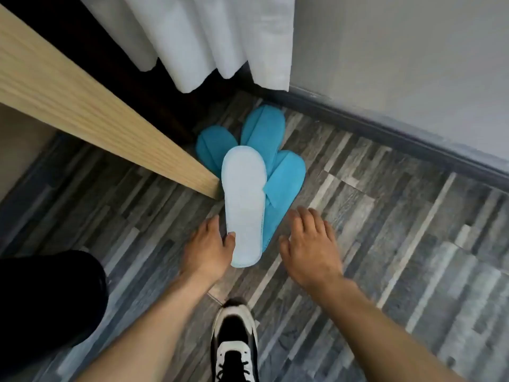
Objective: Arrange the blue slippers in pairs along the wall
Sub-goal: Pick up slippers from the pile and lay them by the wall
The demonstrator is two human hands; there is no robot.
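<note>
Several blue slippers lie fanned in a heap on the floor near the room's corner. One slipper (243,199) lies on top with its pale sole up, heel toward me. My left hand (206,248) grips its heel edge, thumb on the sole. Under it, blue slippers point away: one at the left (213,147), one in the middle (264,125), one at the right (286,175). My right hand (311,246) hovers just right of the heap, fingers spread, holding nothing.
A light wooden panel edge (110,128) runs diagonally from the left and ends beside the heap. White curtains (209,37) hang behind. A grey wall with dark skirting (385,130) runs along the right. My shoe (234,343) and dark trouser knee (46,301) are in front.
</note>
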